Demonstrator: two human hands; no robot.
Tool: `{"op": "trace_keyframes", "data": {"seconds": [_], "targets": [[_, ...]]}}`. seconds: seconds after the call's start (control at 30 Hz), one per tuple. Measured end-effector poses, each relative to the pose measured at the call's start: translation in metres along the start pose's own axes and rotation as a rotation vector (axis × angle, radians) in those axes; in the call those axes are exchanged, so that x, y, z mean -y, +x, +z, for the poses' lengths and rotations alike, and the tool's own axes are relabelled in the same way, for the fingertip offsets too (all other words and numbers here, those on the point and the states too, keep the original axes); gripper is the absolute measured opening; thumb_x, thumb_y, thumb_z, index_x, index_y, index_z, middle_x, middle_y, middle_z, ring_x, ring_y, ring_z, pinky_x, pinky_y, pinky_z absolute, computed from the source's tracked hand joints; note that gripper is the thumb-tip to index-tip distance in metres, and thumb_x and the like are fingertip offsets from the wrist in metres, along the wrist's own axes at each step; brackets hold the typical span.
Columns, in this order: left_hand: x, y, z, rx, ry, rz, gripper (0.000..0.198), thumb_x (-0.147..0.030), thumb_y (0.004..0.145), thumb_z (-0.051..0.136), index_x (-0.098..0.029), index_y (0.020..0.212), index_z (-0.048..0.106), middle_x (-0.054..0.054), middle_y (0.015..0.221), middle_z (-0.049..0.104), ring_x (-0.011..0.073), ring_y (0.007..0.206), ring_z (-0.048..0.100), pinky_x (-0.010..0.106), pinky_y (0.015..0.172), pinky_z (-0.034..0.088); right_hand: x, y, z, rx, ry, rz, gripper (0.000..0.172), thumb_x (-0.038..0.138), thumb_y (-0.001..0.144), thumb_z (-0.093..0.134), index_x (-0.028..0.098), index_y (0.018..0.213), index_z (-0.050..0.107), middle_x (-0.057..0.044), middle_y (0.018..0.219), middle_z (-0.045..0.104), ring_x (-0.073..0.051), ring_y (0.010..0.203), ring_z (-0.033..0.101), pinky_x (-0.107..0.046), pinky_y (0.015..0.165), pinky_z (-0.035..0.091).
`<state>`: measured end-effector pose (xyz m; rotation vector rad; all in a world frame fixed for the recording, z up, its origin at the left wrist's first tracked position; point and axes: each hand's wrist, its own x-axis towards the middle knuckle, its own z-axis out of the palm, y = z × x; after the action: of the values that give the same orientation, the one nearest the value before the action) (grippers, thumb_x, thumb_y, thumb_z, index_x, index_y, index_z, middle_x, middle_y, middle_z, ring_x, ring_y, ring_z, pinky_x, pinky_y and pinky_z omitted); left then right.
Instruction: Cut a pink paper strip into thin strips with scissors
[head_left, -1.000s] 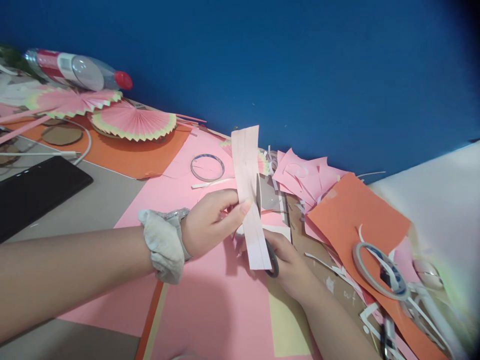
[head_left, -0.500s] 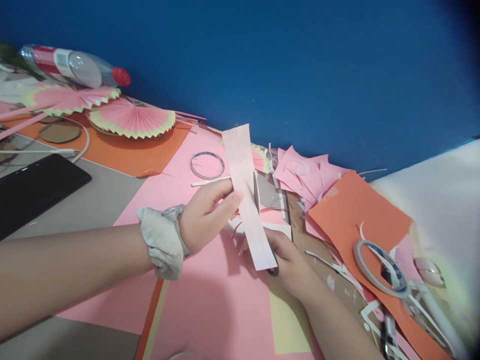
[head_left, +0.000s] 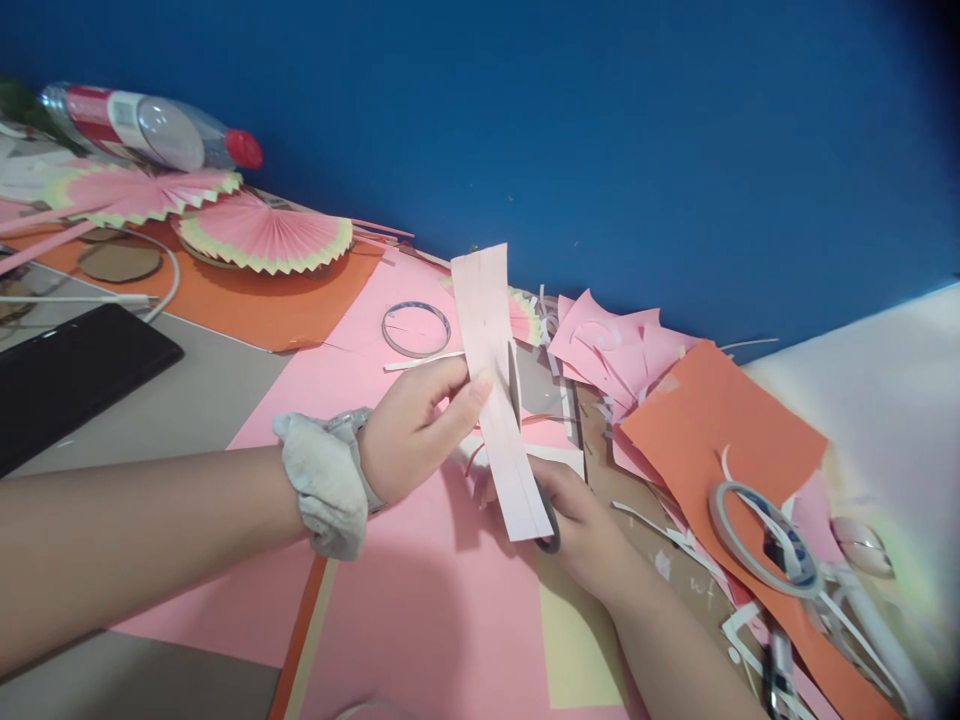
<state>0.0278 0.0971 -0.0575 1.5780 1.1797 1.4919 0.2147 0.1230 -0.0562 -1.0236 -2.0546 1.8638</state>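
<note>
My left hand [head_left: 420, 425] pinches a long pale pink paper strip [head_left: 495, 380] near its middle and holds it upright over the table. My right hand [head_left: 581, 520] sits just behind the strip's lower end, closed around a pair of scissors [head_left: 525, 440]. The scissor blade runs up along the strip's right edge and the dark handle loop shows below the paper. A white scrunchie [head_left: 322, 480] and a watch sit on my left wrist. Large pink paper sheets [head_left: 420, 600] lie beneath both hands.
Pleated pink paper fans [head_left: 266, 235] and a plastic bottle [head_left: 142, 125] lie at the back left. An orange sheet [head_left: 720, 430], tape rolls [head_left: 754, 540] [head_left: 415, 330] and paper scraps [head_left: 622, 345] are on the right. A black keyboard [head_left: 67, 375] lies at left; a blue wall [head_left: 570, 140] runs behind.
The strip has tilted and shifted slightly left in my left hand. The scissors stay against its right edge, with little other movement.
</note>
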Motion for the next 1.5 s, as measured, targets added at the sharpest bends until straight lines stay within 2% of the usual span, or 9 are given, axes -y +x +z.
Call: {"op": "trace_keyframes", "data": {"seconds": [0.07, 0.23, 0.47, 1.03, 1.2, 1.37, 1.5], "targets": [[0.0001, 0.0000, -0.0001, -0.002, -0.017, 0.014, 0.031, -0.026, 0.095, 0.038, -0.016, 0.067, 0.047, -0.003, 0.062, 0.048, 0.0072, 0.055, 0.042, 0.021, 0.052, 0.035, 0.0005, 0.0002, 0.0002, -0.004, 0.003, 0.003, 0.019, 0.009, 0.074, 0.046, 0.017, 0.082, 0.061, -0.001, 0.076, 0.059, -0.013, 0.058, 0.050, -0.026, 0.055, 0.038], [0.0004, 0.0004, 0.0003, -0.010, -0.031, 0.033, 0.032, -0.025, 0.095, 0.038, -0.016, 0.066, 0.047, -0.004, 0.060, 0.047, 0.0065, 0.054, 0.042, 0.020, 0.052, 0.035, 0.0017, -0.0004, 0.0009, 0.010, 0.005, -0.014, 0.021, 0.007, 0.075, 0.044, 0.017, 0.082, 0.061, 0.001, 0.063, 0.056, -0.014, 0.055, 0.050, -0.026, 0.055, 0.037], [0.0000, 0.0006, 0.0001, -0.004, 0.008, 0.005, 0.034, -0.029, 0.095, 0.037, -0.017, 0.065, 0.046, -0.002, 0.060, 0.049, 0.0080, 0.053, 0.042, 0.022, 0.052, 0.036, 0.0004, -0.0010, 0.0010, 0.007, 0.008, 0.007, 0.022, 0.007, 0.074, 0.043, 0.017, 0.083, 0.061, 0.002, 0.059, 0.054, -0.014, 0.054, 0.050, -0.026, 0.055, 0.037], [0.0014, -0.0010, -0.0006, -0.008, 0.040, -0.002, 0.032, -0.030, 0.095, 0.037, -0.017, 0.066, 0.041, -0.003, 0.061, 0.037, 0.0079, 0.055, 0.036, 0.023, 0.053, 0.034, 0.0033, -0.0011, -0.0007, 0.012, -0.031, 0.017, 0.024, 0.006, 0.075, 0.042, 0.017, 0.082, 0.062, 0.002, 0.058, 0.057, -0.013, 0.055, 0.050, -0.024, 0.054, 0.035], [0.0014, -0.0008, 0.0001, -0.003, -0.020, 0.020, 0.032, -0.029, 0.095, 0.037, -0.016, 0.066, 0.044, -0.003, 0.061, 0.039, 0.0069, 0.054, 0.037, 0.021, 0.051, 0.034, 0.0040, -0.0001, -0.0010, 0.024, -0.022, 0.015, 0.021, 0.006, 0.076, 0.043, 0.017, 0.082, 0.060, 0.001, 0.064, 0.058, -0.013, 0.057, 0.051, -0.024, 0.055, 0.037], [0.0014, -0.0019, 0.0010, -0.008, -0.019, -0.034, 0.033, -0.030, 0.095, 0.037, -0.016, 0.066, 0.044, -0.003, 0.062, 0.040, 0.0068, 0.055, 0.038, 0.021, 0.052, 0.034, 0.0018, -0.0001, -0.0005, 0.013, -0.032, 0.028, 0.025, 0.004, 0.074, 0.042, 0.017, 0.084, 0.061, 0.002, 0.062, 0.057, -0.012, 0.056, 0.050, -0.024, 0.055, 0.036], [0.0009, -0.0015, 0.0006, -0.011, -0.007, -0.012, 0.034, -0.030, 0.095, 0.037, -0.016, 0.065, 0.043, -0.003, 0.060, 0.039, 0.0070, 0.054, 0.037, 0.021, 0.051, 0.034, 0.0005, -0.0007, -0.0006, 0.008, -0.037, 0.022, 0.022, 0.006, 0.075, 0.043, 0.017, 0.081, 0.061, 0.002, 0.062, 0.058, -0.013, 0.057, 0.051, -0.024, 0.054, 0.036]]}}
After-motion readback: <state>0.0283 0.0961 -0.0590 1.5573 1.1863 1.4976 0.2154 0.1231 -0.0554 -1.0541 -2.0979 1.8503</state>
